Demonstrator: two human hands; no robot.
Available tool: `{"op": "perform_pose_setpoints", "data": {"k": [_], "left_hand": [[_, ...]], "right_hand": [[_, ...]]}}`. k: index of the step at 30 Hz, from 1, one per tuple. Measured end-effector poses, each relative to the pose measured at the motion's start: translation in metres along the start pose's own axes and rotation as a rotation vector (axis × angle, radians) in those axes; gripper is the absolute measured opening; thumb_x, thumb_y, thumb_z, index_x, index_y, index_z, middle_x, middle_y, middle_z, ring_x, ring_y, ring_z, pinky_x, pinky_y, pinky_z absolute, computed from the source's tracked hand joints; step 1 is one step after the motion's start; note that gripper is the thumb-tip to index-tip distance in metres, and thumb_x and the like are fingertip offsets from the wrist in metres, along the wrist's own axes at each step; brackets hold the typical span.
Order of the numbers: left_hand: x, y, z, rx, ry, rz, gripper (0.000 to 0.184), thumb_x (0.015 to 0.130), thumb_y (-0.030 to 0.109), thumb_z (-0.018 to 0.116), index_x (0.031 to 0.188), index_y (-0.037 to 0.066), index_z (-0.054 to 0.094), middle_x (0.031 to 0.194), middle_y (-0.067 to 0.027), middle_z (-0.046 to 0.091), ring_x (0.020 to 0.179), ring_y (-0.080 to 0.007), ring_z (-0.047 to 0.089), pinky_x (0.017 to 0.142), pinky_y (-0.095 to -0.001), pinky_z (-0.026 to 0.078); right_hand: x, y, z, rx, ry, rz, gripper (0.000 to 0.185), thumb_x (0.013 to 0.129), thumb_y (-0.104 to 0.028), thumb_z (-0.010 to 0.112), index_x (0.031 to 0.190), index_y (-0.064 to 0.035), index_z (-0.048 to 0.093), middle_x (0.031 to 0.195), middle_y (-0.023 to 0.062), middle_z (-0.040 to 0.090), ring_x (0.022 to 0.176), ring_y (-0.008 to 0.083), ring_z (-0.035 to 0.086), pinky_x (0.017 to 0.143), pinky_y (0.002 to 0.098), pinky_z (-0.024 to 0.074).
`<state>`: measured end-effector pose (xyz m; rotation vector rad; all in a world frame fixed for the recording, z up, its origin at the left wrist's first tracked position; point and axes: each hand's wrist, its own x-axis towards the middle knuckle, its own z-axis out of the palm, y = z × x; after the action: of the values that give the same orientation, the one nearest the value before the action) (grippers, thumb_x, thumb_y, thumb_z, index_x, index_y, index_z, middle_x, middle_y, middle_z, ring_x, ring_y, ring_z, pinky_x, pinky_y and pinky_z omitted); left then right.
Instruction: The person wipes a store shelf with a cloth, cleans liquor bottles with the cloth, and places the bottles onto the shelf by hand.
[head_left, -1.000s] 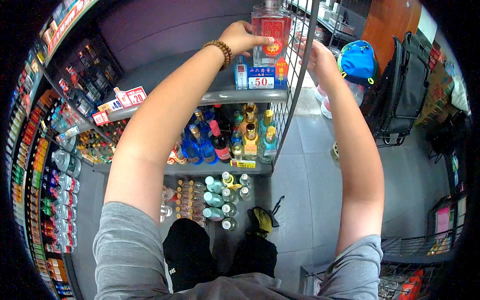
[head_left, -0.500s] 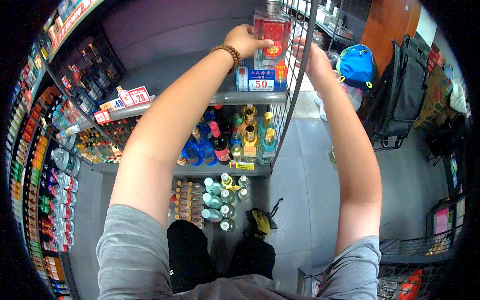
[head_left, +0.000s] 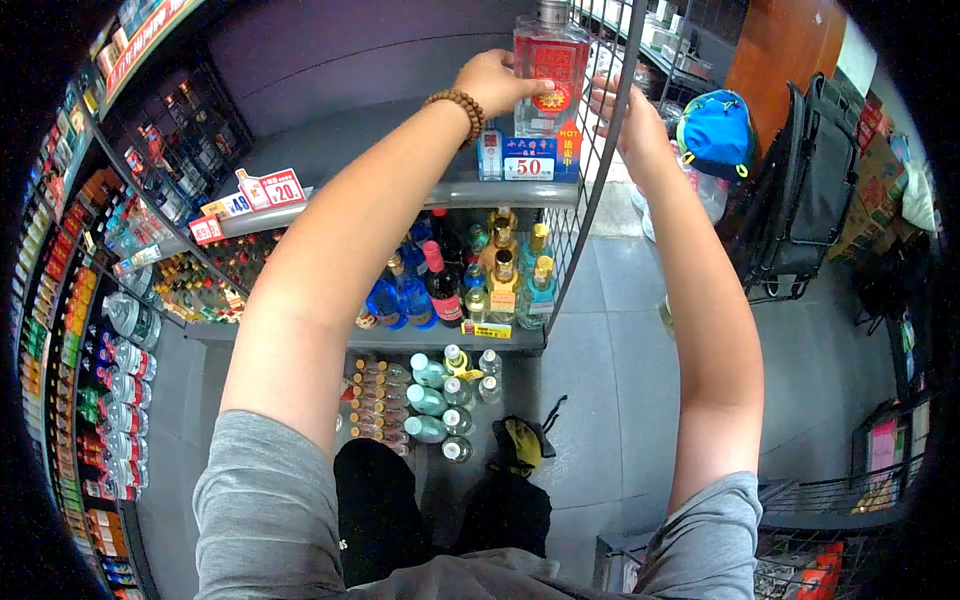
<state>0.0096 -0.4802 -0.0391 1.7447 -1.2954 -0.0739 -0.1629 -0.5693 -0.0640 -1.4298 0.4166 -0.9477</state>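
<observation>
A clear square liquor bottle (head_left: pixel 553 72) with a red label and silver cap stands at the right end of the upper shelf, behind a blue ¥50 price card (head_left: pixel 529 160). My left hand (head_left: pixel 500 80), with a beaded bracelet at the wrist, grips its left side, the thumb lying across the front. On the bottle's right is a black wire mesh side panel (head_left: pixel 598 150). My right hand (head_left: pixel 632 122) is at the outer side of this panel, with fingers apart and pointing toward the bottle. The mesh partly covers those fingertips, and no object shows in that hand.
Assorted bottles (head_left: pixel 440 285) fill the lower shelf. More bottles (head_left: pixel 428 400) stand on the floor by my feet, beside a black-and-yellow bag (head_left: pixel 522 445). A blue bag (head_left: pixel 716 133) and a folded black cart (head_left: pixel 800 190) are on the right; stocked shelves (head_left: pixel 60 330) line the left.
The view has shifted very slightly, so the shelf and bottle appear a little further right. My left hand stays on the bottle; the fingers of my right hand have moved slightly at the mesh.
</observation>
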Motion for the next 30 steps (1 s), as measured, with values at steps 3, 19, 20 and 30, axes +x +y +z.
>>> {"op": "perform_pose_setpoints", "data": {"k": [3, 19, 20, 30], "left_hand": [[-0.008, 0.007, -0.004, -0.062, -0.021, 0.003, 0.068, 0.064, 0.036, 0.073, 0.111, -0.006, 0.048, 0.095, -0.0173, 0.06, 0.078, -0.0193, 0.062, 0.066, -0.0279, 0.051], [-0.006, -0.002, -0.005, -0.134, -0.15, 0.006, 0.054, 0.076, 0.028, 0.063, 0.116, -0.003, 0.043, 0.102, -0.0173, 0.058, 0.097, -0.023, 0.056, 0.084, -0.0333, 0.043], [-0.006, -0.006, -0.003, -0.139, -0.152, 0.002, 0.054, 0.076, 0.028, 0.063, 0.116, -0.003, 0.043, 0.102, -0.0173, 0.058, 0.097, -0.023, 0.056, 0.084, -0.0333, 0.043], [-0.002, -0.011, -0.003, -0.103, -0.146, 0.022, 0.056, 0.078, 0.038, 0.06, 0.12, 0.006, 0.042, 0.102, -0.0079, 0.055, 0.092, -0.0166, 0.051, 0.078, -0.0313, 0.043]], "right_hand": [[0.001, 0.0, 0.001, -0.013, 0.008, -0.006, 0.045, 0.086, -0.04, 0.038, 0.114, -0.0071, 0.051, 0.109, 0.0103, 0.054, 0.102, 0.0192, 0.05, 0.083, 0.0316, 0.0373], [-0.004, 0.002, 0.005, 0.065, 0.032, -0.079, 0.054, 0.085, -0.047, 0.031, 0.117, -0.0069, 0.047, 0.112, 0.0099, 0.052, 0.102, 0.0196, 0.049, 0.089, 0.0335, 0.0341], [-0.007, 0.002, 0.005, 0.078, 0.021, -0.125, 0.055, 0.084, -0.048, 0.032, 0.116, -0.0059, 0.047, 0.113, 0.0099, 0.052, 0.102, 0.0199, 0.049, 0.089, 0.0335, 0.0338], [-0.006, 0.014, -0.012, 0.059, 0.031, -0.272, 0.054, 0.075, -0.041, 0.058, 0.108, 0.0002, 0.05, 0.103, 0.0101, 0.056, 0.094, 0.0167, 0.051, 0.081, 0.03, 0.0386]]}}
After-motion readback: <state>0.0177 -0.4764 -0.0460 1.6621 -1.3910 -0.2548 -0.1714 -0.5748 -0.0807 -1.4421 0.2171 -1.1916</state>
